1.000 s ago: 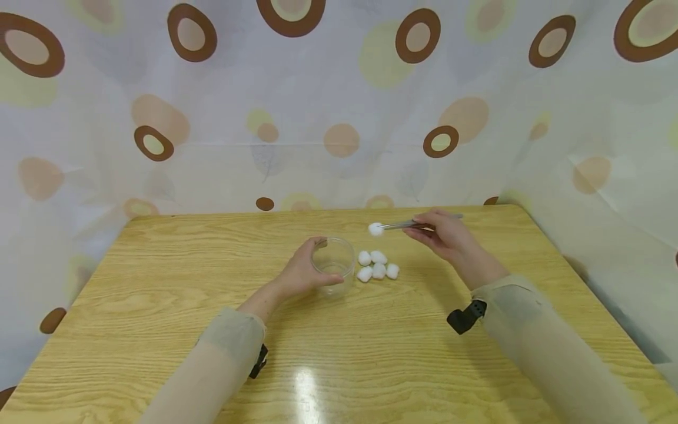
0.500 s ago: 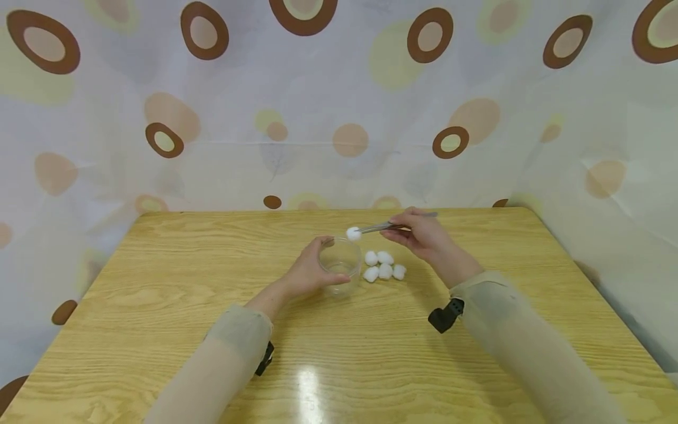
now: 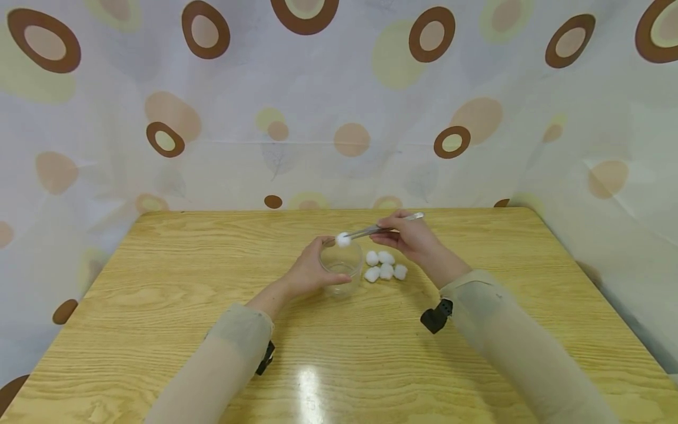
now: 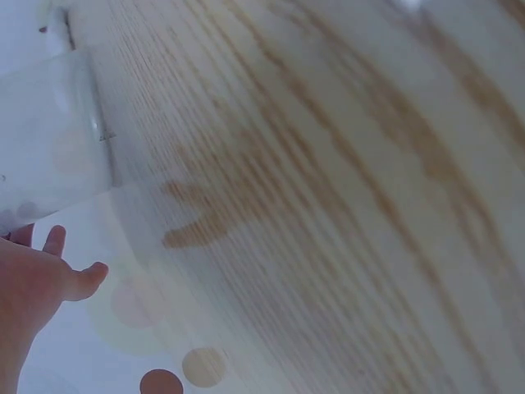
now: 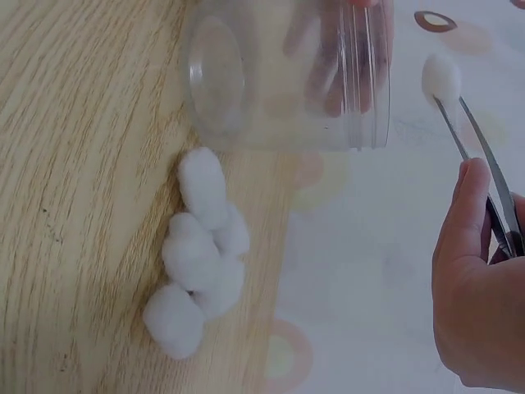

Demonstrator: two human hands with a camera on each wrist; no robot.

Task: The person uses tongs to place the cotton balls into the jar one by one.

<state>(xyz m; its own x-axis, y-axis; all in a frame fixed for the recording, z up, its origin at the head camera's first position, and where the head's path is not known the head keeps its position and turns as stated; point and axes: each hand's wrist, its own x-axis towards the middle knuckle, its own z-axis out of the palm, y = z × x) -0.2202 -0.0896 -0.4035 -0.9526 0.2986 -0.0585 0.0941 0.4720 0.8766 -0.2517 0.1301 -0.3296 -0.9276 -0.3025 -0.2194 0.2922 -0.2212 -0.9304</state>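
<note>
My left hand (image 3: 312,270) grips a clear plastic jar (image 3: 351,281) around its side near the rim; the jar stands upright on the table with its mouth up. In the right wrist view the jar (image 5: 271,123) looks empty, with the left fingers showing through its wall. My right hand (image 3: 412,235) pinches metal tweezers (image 3: 365,231), whose tips hold one white cotton ball (image 3: 343,239) over the jar's mouth. That cotton ball (image 5: 443,78) is beyond the rim in the right wrist view. Several more cotton balls (image 3: 386,271) lie in a small cluster just right of the jar.
A wood-grain table (image 3: 175,282) spreads out under both arms. Behind it and at the sides hangs a pale curtain (image 3: 307,88) with brown and orange spots. A dark wrist camera (image 3: 436,317) sits on the right sleeve.
My right hand has carried the tweezers and cotton ball leftward, from above the cluster to over the jar's mouth. The left hand keeps its grip on the jar; the head view has shifted slightly.
</note>
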